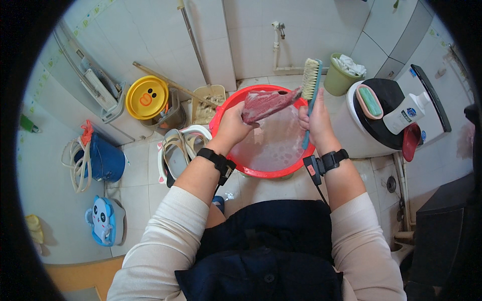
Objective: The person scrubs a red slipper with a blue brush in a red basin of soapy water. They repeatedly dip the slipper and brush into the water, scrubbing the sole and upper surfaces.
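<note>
My left hand grips the wide end of a dark red shoe or slipper with whitish suds on it, tilted up to the right. My right hand is shut around the blue handle of a scrubbing brush, held upright, its pale bristles facing left against or very near the narrow end of the red item. Both are above a red plastic basin of cloudy, sudsy water.
At right, a toilet carries a soap dish, a white bottle and a dark red shoe or scoop. Behind stands a green bin. Left are sandals in a basin, a dustpan and a blue bucket.
</note>
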Demonstrator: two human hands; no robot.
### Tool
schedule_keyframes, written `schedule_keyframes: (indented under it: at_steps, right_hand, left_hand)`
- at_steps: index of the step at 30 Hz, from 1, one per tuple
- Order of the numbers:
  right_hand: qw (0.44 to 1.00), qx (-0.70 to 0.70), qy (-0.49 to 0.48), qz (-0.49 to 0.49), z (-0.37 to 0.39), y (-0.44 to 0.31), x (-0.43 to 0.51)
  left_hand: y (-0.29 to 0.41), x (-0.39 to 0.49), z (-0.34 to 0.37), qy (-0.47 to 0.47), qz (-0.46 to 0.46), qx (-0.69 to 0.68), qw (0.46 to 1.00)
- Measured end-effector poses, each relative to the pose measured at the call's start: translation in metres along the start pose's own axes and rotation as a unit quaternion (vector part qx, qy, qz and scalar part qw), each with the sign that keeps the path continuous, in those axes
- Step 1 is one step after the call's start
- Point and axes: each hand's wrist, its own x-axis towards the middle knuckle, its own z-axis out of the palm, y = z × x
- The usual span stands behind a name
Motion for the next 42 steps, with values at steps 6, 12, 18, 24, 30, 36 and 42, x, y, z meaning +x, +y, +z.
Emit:
schedule_keyframes:
  at_steps: [6, 12, 18, 24, 30, 36, 42]
  right_hand:
    - [0.998, 0.040, -0.041, 0.028, 0.003, 0.004, 0.000]
    - [0.997, 0.007, -0.055, 0.046, 0.019, 0.007, -0.009]
    - [0.996, -0.004, -0.078, 0.044, 0.030, 0.013, -0.013]
    - [0.998, -0.014, -0.065, 0.003, 0.034, 0.010, -0.017]
    - [0.993, -0.076, -0.061, -0.067, 0.037, 0.021, -0.014]
    - [0.890, -0.334, 0.047, -0.307, 0.013, 0.018, -0.004]
    - [0.813, -0.484, 0.093, -0.310, 0.016, 0.013, -0.023]
  left_hand:
    - [0.013, -0.004, -0.002, 0.014, -0.014, 0.060, 0.998]
    - [0.026, -0.001, 0.008, 0.030, 0.028, -0.056, 0.998]
    - [0.040, -0.004, 0.011, 0.048, -0.018, 0.043, 0.998]
    - [0.052, -0.006, 0.008, 0.091, 0.043, 0.077, 0.992]
    - [0.049, -0.007, 0.006, 0.079, 0.147, 0.186, 0.968]
    - [0.040, 0.002, -0.007, 0.128, 0.092, -0.031, 0.987]
    - [0.037, 0.001, -0.006, 0.093, 0.138, 0.035, 0.985]
